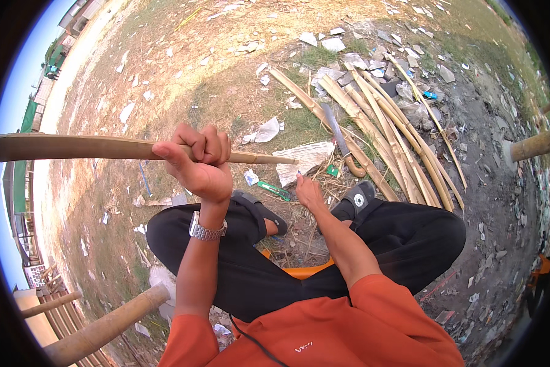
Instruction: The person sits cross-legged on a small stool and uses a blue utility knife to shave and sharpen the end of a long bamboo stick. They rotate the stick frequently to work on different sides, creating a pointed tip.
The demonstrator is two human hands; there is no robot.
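Observation:
My left hand [203, 164], with a metal watch on its wrist, is wrapped round a long bamboo strip [79, 147]. The strip runs from the far left edge, and its narrower right end reaches a pale, rough wood block [314, 154] on the ground. Just below that end is my right hand [310, 192], its fingers closed; a small bluish tip shows at them, too small to name. A green box cutter [274, 190] lies left of the right hand. Beyond the block rests a large knife [334, 127] with a curved wooden handle.
Several split bamboo strips [382, 125] lie in a pile at the right. Scattered litter and broken pieces cover the ground around them. A small green packet [332, 170] is beside the block. Bamboo poles [113, 324] stand at lower left and right [535, 145]. My sandalled feet flank the work spot.

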